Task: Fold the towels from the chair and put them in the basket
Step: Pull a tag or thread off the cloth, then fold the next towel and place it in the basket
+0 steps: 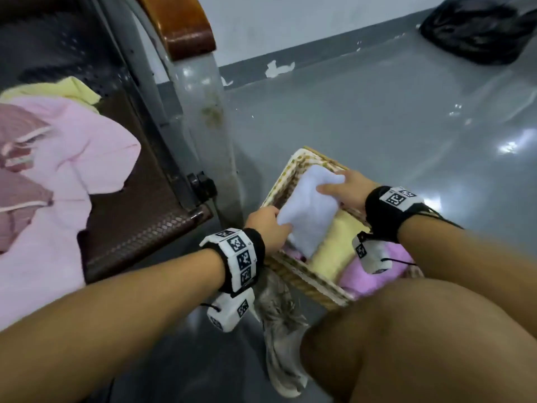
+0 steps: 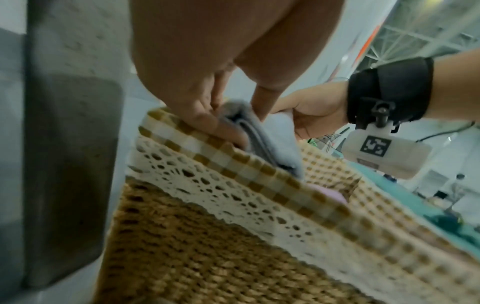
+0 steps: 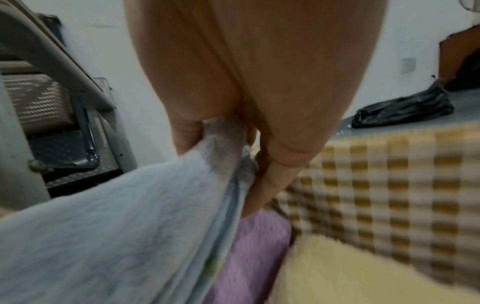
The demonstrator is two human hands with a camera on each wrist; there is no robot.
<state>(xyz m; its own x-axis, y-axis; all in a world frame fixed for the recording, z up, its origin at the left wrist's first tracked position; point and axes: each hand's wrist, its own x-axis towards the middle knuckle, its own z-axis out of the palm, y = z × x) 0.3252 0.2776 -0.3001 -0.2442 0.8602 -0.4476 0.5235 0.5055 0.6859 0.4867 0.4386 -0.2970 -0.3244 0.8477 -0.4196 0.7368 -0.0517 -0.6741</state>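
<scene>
A folded white towel (image 1: 308, 207) hangs over the open wicker basket (image 1: 302, 279) on the floor. My left hand (image 1: 268, 225) pinches its near end, and my right hand (image 1: 345, 189) grips its far end, thumb on top. In the left wrist view the left fingers (image 2: 205, 121) clamp the towel (image 2: 262, 142) just above the basket's checked rim (image 2: 233, 158). The right wrist view shows the towel (image 3: 116, 236) gripped by my right hand (image 3: 226, 148). Inside the basket lie a folded yellow towel (image 1: 334, 251) and a pink one (image 1: 374, 274). Unfolded pink towels (image 1: 58, 181) and a yellow towel (image 1: 66, 90) sit on the chair (image 1: 139, 228).
The chair's grey metal leg (image 1: 209, 135) stands just left of the basket. My bare knee (image 1: 421, 338) fills the lower right, with a shoe (image 1: 282, 344) beside it. A black plastic bag (image 1: 479, 30) lies on the grey floor by the far wall.
</scene>
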